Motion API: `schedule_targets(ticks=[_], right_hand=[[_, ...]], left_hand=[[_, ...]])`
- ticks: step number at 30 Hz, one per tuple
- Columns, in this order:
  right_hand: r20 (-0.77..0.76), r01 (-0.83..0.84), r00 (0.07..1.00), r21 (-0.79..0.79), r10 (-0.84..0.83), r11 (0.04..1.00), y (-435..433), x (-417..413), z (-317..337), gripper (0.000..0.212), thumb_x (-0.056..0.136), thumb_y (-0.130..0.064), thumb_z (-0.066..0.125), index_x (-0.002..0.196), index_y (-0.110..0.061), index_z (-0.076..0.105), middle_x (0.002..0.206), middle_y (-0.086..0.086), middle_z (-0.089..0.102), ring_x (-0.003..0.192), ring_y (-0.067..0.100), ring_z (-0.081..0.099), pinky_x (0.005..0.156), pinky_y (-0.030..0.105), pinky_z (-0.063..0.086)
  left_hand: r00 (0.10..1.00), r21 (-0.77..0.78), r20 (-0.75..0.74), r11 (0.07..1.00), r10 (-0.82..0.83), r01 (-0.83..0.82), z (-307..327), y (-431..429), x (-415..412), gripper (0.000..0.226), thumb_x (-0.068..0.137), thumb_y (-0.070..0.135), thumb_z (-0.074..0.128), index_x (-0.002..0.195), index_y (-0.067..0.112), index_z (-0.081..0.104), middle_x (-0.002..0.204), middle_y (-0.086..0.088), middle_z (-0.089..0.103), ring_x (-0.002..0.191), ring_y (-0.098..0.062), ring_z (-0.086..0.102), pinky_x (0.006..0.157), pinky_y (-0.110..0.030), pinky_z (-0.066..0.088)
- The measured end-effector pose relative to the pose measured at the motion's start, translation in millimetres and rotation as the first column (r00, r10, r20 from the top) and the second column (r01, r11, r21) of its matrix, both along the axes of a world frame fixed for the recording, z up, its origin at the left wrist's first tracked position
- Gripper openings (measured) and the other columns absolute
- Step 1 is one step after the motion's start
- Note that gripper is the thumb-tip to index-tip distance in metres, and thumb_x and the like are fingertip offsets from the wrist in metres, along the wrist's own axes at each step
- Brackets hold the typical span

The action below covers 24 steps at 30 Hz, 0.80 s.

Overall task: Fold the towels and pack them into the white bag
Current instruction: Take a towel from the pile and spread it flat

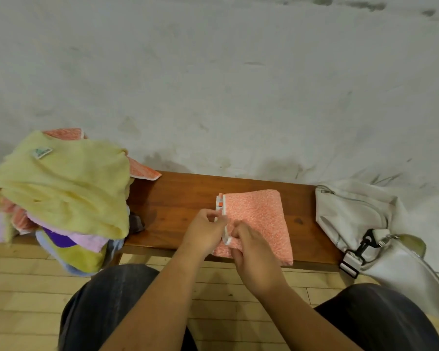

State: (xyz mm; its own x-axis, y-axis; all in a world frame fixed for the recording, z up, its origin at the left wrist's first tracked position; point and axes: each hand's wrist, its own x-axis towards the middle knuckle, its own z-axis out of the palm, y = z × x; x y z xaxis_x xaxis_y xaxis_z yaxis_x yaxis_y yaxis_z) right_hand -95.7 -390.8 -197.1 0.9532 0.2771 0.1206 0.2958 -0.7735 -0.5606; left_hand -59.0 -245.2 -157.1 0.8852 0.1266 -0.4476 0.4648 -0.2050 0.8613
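Left grip (205,231) and right grip (251,254) pinching white hem of folded orange towel (260,211) on counter (183,196). Heaped towel pile (61,188), yellow on top, left of left grip; white bag (352,219) right of right grip.

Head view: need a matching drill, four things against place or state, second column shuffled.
Things:
1. orange towel
2. yellow towel
3. white bag
4. left hand

Place or state:
A. right end of the bench
B. topmost at the bench's left end
C. pinches the orange towel's edge
D. folded, mid-bench

Pairs: 1-D, 2-B, 3-A, 4-C
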Motion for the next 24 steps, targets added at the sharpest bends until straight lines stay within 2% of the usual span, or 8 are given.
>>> schedule_targets(ticks=[3, 6, 9, 12, 15, 16, 19, 24], right_hand=[[0.029, -0.029, 0.999, 0.024, 0.028, 0.999, -1.7, 3.9, -2.1, 0.029, 0.093, -0.016, 0.065, 0.112, -0.031, 0.050, 0.122, -0.013, 0.057, 0.109, 0.007, 0.055, 0.091, 0.030, 0.052], [0.039, -0.069, 0.997, -0.016, 0.070, 0.997, -5.2, 4.4, 1.4, 0.025, 0.092, -0.041, 0.066, 0.113, -0.033, 0.054, 0.132, -0.017, 0.053, 0.123, 0.007, 0.051, 0.104, 0.035, 0.047], [0.059, 0.004, 0.998, -0.175, 0.007, 0.984, -12.2, -1.6, 10.2, 0.049, 0.088, -0.073, 0.047, 0.121, -0.038, 0.055, 0.155, -0.014, 0.042, 0.148, 0.010, 0.030, 0.123, 0.042, 0.027], [0.086, 0.131, 0.990, -0.207, -0.115, 0.969, -22.7, -1.8, 14.9, 0.057, 0.094, -0.071, 0.029, 0.138, -0.041, 0.049, 0.167, -0.012, 0.019, 0.156, 0.009, 0.006, 0.127, 0.041, 0.011], [0.064, 0.186, 0.982, -0.227, -0.176, 0.956, -32.1, 4.4, 10.5, 0.052, 0.101, -0.061, 0.026, 0.148, -0.043, 0.039, 0.170, -0.011, 0.004, 0.156, 0.008, -0.008, 0.127, 0.042, 0.004], [0.042, 0.193, 0.981, -0.241, -0.189, 0.951, -34.2, 6.1, 9.4, 0.051, 0.103, -0.058, 0.026, 0.151, -0.043, 0.036, 0.170, -0.011, 0.001, 0.155, 0.009, -0.011, 0.127, 0.043, 0.004], [-0.024, 0.189, 0.979, -0.278, -0.203, 0.942, -38.4, 9.2, 6.5, 0.051, 0.105, -0.054, 0.024, 0.156, -0.045, 0.024, 0.170, -0.011, -0.008, 0.154, 0.011, -0.019, 0.126, 0.042, 0.000], [-0.113, 0.112, 0.983, -0.276, -0.148, 0.955, -39.6, 8.9, 4.4, 0.054, 0.104, -0.056, 0.029, 0.157, -0.046, 0.022, 0.168, -0.012, -0.017, 0.153, 0.015, -0.023, 0.126, 0.045, 0.005]], left_hand=[[0.997, 0.017, 0.076, 1.000, -0.005, 0.003, -0.6, -5.3, -1.2, 0.022, 0.096, 0.032, 0.065, 0.116, 0.029, 0.056, 0.110, 0.007, 0.066, 0.087, -0.010, 0.070, 0.062, -0.022, 0.054], [0.990, 0.027, 0.142, 0.999, -0.024, 0.021, -1.8, -10.4, -1.5, 0.020, 0.096, 0.022, 0.067, 0.111, 0.032, 0.057, 0.114, 0.005, 0.066, 0.088, -0.011, 0.069, 0.060, -0.022, 0.056], [0.980, 0.077, 0.197, 0.997, -0.038, 0.023, -1.7, -13.6, -1.7, 0.025, 0.098, 0.012, 0.061, 0.112, 0.033, 0.062, 0.129, 0.005, 0.062, 0.098, -0.007, 0.064, 0.066, -0.015, 0.053], [0.973, 0.098, 0.217, 0.994, -0.076, 0.055, 0.8, -16.1, -1.4, 0.041, 0.099, 0.006, 0.056, 0.126, 0.036, 0.063, 0.145, 0.006, 0.053, 0.107, -0.012, 0.066, 0.060, -0.011, 0.049], [0.974, 0.071, 0.215, 0.996, -0.071, 0.057, 1.2, -15.0, -0.4, 0.046, 0.101, 0.001, 0.050, 0.135, 0.030, 0.061, 0.150, 0.000, 0.050, 0.059, -0.003, 0.065, 0.042, -0.015, 0.041], [0.974, 0.070, 0.219, 0.996, -0.061, 0.047, 1.2, -14.1, 0.0, 0.046, 0.101, 0.001, 0.049, 0.136, 0.030, 0.060, 0.151, -0.001, 0.049, 0.059, -0.005, 0.065, 0.043, -0.018, 0.045], [0.972, 0.126, 0.230, 0.992, -0.036, 0.007, -1.5, -11.8, 0.3, 0.046, 0.102, 0.003, 0.049, 0.135, 0.032, 0.058, 0.151, 0.003, 0.049, 0.108, -0.032, 0.068, 0.079, -0.037, 0.060], [0.985, 0.228, 0.166, 0.974, -0.053, 0.014, -12.5, -9.1, 0.3, 0.050, 0.101, 0.002, 0.050, 0.145, 0.025, 0.050, 0.152, 0.001, 0.043, 0.132, -0.022, 0.049, 0.102, -0.033, 0.051]])
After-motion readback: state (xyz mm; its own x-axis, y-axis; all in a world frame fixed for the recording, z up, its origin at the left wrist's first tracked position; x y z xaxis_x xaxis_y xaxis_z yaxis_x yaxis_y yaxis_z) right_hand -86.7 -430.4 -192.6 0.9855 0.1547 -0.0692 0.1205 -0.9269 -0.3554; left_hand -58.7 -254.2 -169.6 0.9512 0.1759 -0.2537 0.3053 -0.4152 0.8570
